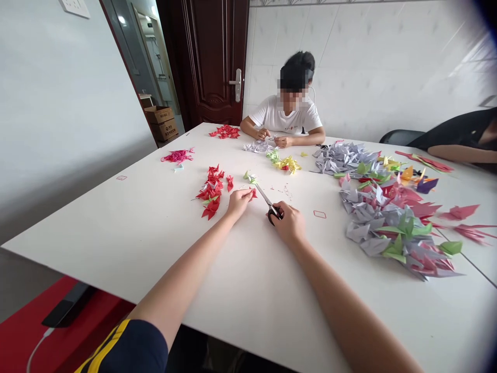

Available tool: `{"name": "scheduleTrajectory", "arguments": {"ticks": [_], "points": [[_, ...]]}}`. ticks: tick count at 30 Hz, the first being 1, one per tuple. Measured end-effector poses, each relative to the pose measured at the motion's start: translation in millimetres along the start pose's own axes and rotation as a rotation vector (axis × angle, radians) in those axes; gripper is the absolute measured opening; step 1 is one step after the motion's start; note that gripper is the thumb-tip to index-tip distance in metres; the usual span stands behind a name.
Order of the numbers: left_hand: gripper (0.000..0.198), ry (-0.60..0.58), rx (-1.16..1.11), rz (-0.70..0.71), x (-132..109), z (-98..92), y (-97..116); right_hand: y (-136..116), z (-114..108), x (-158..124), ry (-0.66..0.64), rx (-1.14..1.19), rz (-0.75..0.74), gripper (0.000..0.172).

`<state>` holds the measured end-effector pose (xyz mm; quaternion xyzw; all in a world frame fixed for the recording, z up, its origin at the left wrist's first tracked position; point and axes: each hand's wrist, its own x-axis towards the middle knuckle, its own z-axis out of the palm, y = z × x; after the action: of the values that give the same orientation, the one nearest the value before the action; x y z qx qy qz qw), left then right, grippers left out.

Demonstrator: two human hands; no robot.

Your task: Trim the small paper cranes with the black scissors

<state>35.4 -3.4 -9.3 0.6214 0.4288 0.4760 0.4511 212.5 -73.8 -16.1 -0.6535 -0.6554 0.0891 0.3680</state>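
My left hand (pixel 239 203) is closed, pinching a small red folded-paper piece (pixel 254 194) that looks like an origami crane. My right hand (pixel 289 221) grips the black handles of a pair of scissors (pixel 265 197), whose blades point away to the upper left. The blade tips reach a pale green folded-paper piece (pixel 251 178) on the table; whether they touch it I cannot tell. Left of my left hand lies a pile of red paper cranes (pixel 212 192), with a single red one (pixel 230 182) beside it.
Large heaps of grey, pink and green paper cranes (pixel 388 217) cover the table's right side. Red (pixel 224 131), magenta (pixel 177 156) and yellow (pixel 287 165) piles lie farther back. Across the white table (pixel 155 223) sits a person (pixel 289 111) handling paper; another person's arm (pixel 466 153) is far right.
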Motion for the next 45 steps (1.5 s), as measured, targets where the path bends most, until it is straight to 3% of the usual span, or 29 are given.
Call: {"name": "scheduleTrajectory", "arguments": {"ticks": [10, 18, 29, 34, 40, 45], "points": [[0.034, 0.044, -0.071, -0.018, 2.5, -1.0, -9.9, 6.0, 2.4, 0.7, 0.038, 0.152, 0.062, 0.031], [0.025, -0.008, -0.078, -0.019, 2.7, 3.3, -5.9, -0.6, 2.4, -0.6, 0.059, 0.021, 0.076, 0.026], [0.022, 0.055, -0.074, 0.008, 13.6, 1.5, -6.0, 8.8, 6.8, -1.3, 0.187, 0.032, 0.066, 0.026], [0.025, 0.094, -0.051, -0.057, 11.8, -0.9, 0.0, 6.8, 7.2, -2.4, 0.161, 0.019, -0.005, 0.024], [0.025, 0.125, -0.101, -0.045, 10.3, -0.9, 3.3, 3.0, 1.9, -1.1, 0.172, 0.094, 0.075, 0.027], [0.029, 0.177, -0.109, 0.005, 9.9, -0.1, 2.1, -0.8, -2.0, -0.8, 0.102, 0.106, 0.084, 0.028]]}}
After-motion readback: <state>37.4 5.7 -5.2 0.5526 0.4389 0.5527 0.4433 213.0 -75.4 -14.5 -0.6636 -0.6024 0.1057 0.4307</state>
